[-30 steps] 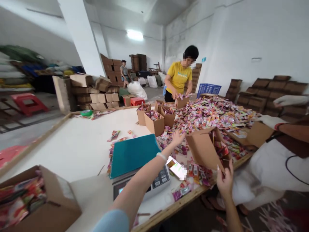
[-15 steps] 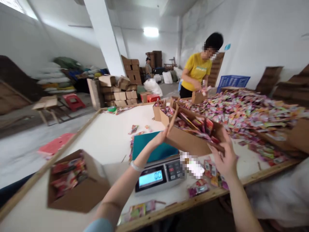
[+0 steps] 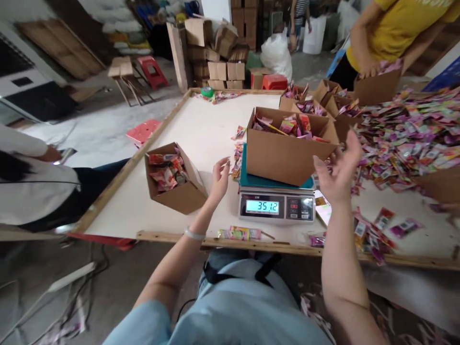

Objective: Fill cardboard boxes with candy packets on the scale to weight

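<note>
A brown cardboard box (image 3: 283,155) filled with colourful sachets rests on the teal platform of a digital scale (image 3: 276,207) whose display reads 351.2. My left hand (image 3: 220,179) hovers open just left of the box, fingers loosely curled, holding nothing. To the right of the box my right hand (image 3: 339,167) is lifted with spread fingers, off the cardboard. Neither hand touches the box.
Another sachet-filled box (image 3: 179,184) sits at left on the white table (image 3: 201,139). A large heap of sachets (image 3: 406,132) covers the right side. A person in a yellow shirt (image 3: 391,28) fills a box opposite. Another person (image 3: 36,182) sits at left. More boxes (image 3: 325,98) stand behind.
The box I was carrying in both hands has come down onto the scale, and both hands have let go of it. The display went from 0 to 351.2. The view tilted downward.
</note>
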Available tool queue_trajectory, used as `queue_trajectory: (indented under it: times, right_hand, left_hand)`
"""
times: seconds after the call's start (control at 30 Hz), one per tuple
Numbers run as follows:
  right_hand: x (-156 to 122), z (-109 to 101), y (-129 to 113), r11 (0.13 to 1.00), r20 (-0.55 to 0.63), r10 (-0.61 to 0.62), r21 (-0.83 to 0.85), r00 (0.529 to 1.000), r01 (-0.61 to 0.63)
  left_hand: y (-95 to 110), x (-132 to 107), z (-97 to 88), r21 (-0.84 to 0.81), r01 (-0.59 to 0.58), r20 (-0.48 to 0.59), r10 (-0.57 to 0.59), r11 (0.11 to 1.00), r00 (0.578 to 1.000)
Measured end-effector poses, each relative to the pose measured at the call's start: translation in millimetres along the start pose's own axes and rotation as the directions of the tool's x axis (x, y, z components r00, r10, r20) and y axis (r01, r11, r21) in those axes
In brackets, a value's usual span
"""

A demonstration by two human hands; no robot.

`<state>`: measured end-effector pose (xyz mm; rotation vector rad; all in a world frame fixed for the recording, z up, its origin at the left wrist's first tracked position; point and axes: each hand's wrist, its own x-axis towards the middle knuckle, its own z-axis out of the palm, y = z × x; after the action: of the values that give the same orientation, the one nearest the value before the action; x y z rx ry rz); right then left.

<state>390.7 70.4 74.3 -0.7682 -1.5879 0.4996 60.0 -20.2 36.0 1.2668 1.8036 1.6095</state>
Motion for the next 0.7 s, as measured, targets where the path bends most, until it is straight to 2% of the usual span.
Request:
queue_trajectory:
  times: [0.1,0.2,0.3,0.4,0.5,0.57,0.63,0.7]
  right_hand:
    - [-31.4,-23.2,12.4,0.998,-0.089,0.055,0.009,0.994,-0.055]
    - [-67.8,-46.2,36.6,0.975,-0.176,0.218,0.009,0.96,-0.22]
    - [-95.7,-60.5,58.6,0.937,-0.259,0.342,0.023,0.903,-0.349]
    - [-105.8,-63.8,65.5,0.917,-0.285,0.391,0.045,0.875,-0.395]
    - [-96.6,-61.8,59.3,0.929,-0.277,0.366,0.047,0.888,-0.368]
    - [-80.2,-61.2,51.9,0.948,-0.284,0.311,0.03,0.907,-0.315]
    - [-55.1,-62.1,42.2,0.977,-0.324,0.194,-0.017,0.926,-0.211]
    - [-22.0,-62.9,27.8,0.995,-0.358,0.027,-0.08,0.933,-0.06]
  left_hand:
    - [-22.8,-24.9,-10.9,-0.045,0.046,-0.096,-0.05,0.998,0.994]
    - [-41.3,-35.6,-16.1,-0.057,0.114,-0.181,-0.123,0.992,0.976]
    - [-49.3,-36.3,-16.9,-0.065,0.15,-0.174,-0.16,0.986,0.972]
    - [-48.4,-32.6,-15.0,-0.056,0.127,-0.165,-0.134,0.99,0.977]
    - [-43.7,-29.1,-9.7,-0.048,0.085,-0.174,-0.092,0.995,0.98]
    - [-40.9,-28.0,-4.4,-0.049,0.06,-0.174,-0.068,0.997,0.982]
    - [-39.7,-27.5,1.5,-0.043,0.039,-0.18,-0.047,0.998,0.983]
    - [-40.8,-27.1,7.1,-0.029,0.012,-0.19,-0.017,0.999,0.982]
